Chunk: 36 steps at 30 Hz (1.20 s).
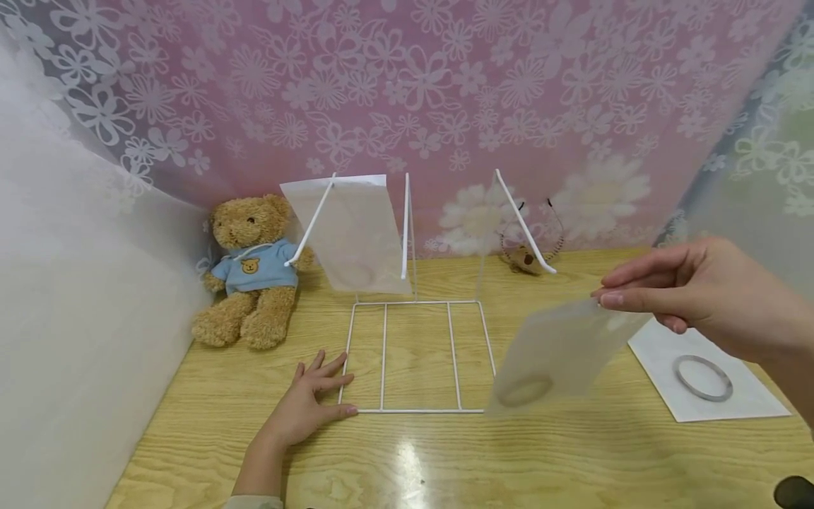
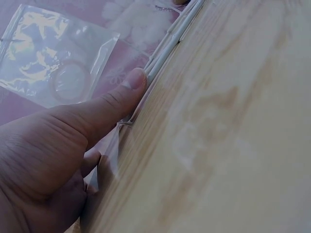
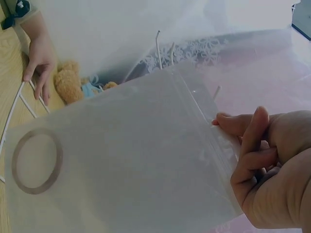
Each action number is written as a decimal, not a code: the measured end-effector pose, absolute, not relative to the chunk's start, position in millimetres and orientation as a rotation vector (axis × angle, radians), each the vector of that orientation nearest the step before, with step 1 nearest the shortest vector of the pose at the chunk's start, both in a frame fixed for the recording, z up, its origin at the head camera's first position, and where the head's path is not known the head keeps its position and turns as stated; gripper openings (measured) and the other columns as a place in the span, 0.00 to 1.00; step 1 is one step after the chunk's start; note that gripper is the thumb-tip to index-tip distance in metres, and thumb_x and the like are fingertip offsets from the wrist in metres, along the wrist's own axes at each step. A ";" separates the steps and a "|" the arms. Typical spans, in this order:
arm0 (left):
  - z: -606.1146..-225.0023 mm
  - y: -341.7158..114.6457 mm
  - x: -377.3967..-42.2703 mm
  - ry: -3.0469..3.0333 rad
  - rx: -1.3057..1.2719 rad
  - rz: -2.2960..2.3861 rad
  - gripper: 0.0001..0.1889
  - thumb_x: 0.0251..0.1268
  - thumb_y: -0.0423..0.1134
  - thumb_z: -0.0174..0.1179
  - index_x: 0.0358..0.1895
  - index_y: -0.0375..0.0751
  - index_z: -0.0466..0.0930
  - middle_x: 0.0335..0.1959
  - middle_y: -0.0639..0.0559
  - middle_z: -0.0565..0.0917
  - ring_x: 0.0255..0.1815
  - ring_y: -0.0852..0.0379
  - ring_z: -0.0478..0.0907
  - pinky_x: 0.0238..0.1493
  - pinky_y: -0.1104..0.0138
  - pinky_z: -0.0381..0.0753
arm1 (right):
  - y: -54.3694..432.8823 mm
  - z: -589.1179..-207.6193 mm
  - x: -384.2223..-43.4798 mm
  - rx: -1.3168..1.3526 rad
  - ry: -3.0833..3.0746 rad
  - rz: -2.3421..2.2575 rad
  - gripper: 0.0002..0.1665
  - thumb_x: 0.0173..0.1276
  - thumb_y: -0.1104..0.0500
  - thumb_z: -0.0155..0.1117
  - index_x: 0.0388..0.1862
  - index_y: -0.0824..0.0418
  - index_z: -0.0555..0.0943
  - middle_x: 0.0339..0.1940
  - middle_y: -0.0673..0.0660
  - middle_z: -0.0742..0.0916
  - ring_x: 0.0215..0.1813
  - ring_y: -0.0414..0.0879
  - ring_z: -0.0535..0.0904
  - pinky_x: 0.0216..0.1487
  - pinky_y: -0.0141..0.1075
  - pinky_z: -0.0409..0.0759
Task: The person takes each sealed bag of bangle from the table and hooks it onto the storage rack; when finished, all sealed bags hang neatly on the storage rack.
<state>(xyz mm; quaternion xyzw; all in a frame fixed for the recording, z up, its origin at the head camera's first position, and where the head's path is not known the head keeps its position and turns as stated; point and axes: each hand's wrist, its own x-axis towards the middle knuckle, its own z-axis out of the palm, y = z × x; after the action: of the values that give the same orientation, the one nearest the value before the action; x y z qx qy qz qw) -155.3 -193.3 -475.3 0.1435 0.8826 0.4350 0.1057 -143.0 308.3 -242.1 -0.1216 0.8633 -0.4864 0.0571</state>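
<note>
In the head view, my right hand (image 1: 718, 297) pinches the top edge of a translucent zip-lock bag (image 1: 566, 346), which hangs tilted at the right of the white wire rack. A ring-shaped bangle (image 3: 59, 160) lies in the bag's lower end in the right wrist view. My left hand (image 1: 302, 406), fingers spread, rests at the left front corner of the wire rack (image 1: 420, 411), thumb on the front wire. On the rack's left prong hangs another bag (image 1: 356, 226), also with a ring inside. The middle and right prongs carry no bag.
A third bag (image 1: 668, 385) with a silvery bangle (image 1: 682, 382) lies flat on the wooden table (image 1: 407, 466) at right. A teddy bear (image 1: 254, 268) in a blue hoodie sits left of the rack. Behind the rack's right prong lies a beaded string with a brown pendant (image 1: 526, 261).
</note>
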 end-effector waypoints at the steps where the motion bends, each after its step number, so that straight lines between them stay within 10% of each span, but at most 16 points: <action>1: -475.4 -193.4 -155.4 2.599 0.423 1.284 0.34 0.52 0.53 0.74 0.64 0.46 0.80 0.79 0.55 0.61 0.84 0.41 0.37 0.78 0.40 0.20 | 307.3 -241.7 -141.5 -0.382 2.616 -1.489 0.14 0.68 0.71 0.64 0.51 0.64 0.86 0.43 0.51 0.92 0.20 0.49 0.65 0.17 0.42 0.63; 14: -475.3 -193.9 -156.5 2.613 0.441 1.277 0.35 0.51 0.54 0.74 0.63 0.45 0.80 0.79 0.53 0.62 0.84 0.40 0.37 0.78 0.39 0.20 | 278.3 -222.8 -128.1 -0.337 2.616 -1.465 0.15 0.69 0.65 0.67 0.53 0.62 0.86 0.45 0.52 0.92 0.16 0.51 0.62 0.20 0.40 0.64; 21: -475.9 -192.6 -155.5 2.607 0.434 1.280 0.34 0.52 0.53 0.75 0.63 0.44 0.81 0.79 0.52 0.62 0.84 0.40 0.37 0.77 0.38 0.20 | 257.6 -212.7 -122.7 -0.395 2.564 -1.458 0.17 0.68 0.62 0.68 0.55 0.62 0.85 0.42 0.57 0.92 0.15 0.52 0.62 0.37 0.31 0.76; 36: -474.8 -191.9 -153.6 2.616 0.425 1.284 0.34 0.52 0.52 0.75 0.62 0.43 0.81 0.78 0.51 0.63 0.84 0.40 0.38 0.78 0.39 0.21 | 178.4 -163.7 -102.0 -0.299 2.499 -1.440 0.20 0.59 0.47 0.77 0.46 0.56 0.88 0.45 0.52 0.92 0.16 0.40 0.66 0.21 0.39 0.74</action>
<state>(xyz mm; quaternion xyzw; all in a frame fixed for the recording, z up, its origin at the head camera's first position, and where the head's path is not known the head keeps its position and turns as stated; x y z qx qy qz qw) -153.6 -191.9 -474.8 0.1437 0.8840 0.4339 0.0979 -102.0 178.4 -163.7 -0.1025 0.8555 -0.4929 0.1208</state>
